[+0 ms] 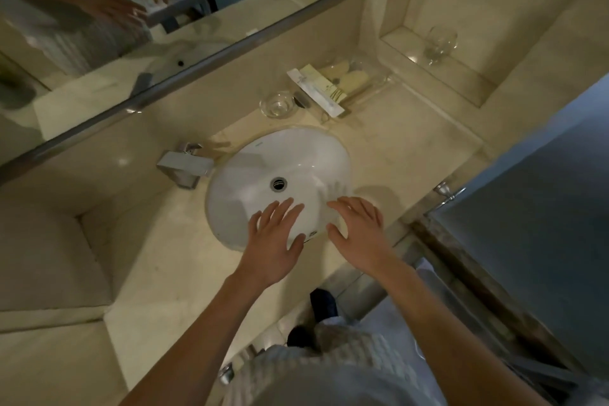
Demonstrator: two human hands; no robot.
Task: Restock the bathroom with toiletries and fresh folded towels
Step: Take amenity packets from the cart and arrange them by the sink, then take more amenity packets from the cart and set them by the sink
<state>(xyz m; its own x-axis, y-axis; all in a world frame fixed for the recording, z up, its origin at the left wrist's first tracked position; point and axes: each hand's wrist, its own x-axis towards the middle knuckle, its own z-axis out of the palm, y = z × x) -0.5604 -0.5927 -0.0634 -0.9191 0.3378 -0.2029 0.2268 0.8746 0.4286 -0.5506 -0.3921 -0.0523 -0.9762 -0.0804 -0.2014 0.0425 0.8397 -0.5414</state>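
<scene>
Stretching along the upper left of the frame, a framed mirror (184, 20) is reflecting both hands and part of the basin. Below its lower edge, left of centre, a square chrome faucet (183, 168) is sitting on the beige stone counter (158, 257), its spout reaching toward the white oval sink (296, 158) at the middle. The left hand (275, 241) is hovering palm down over the sink's near rim, fingers spread and holding nothing. Just beside it, apart from it, the right hand (357, 231) is hovering over the same rim, fingers also spread and empty. Above the sink, toward upper centre, a small clear glass dish (276, 104) is standing near the basin's far edge, and just right of it a clear tray of toiletries (336, 86) is lying with wrapped packets and pale items inside. Bare counter is lying open to the left of the sink and between the sink and the tray. At the upper right, a stemmed glass (440, 43) is standing in a wall niche (461, 82). No towels are showing clearly.
</scene>
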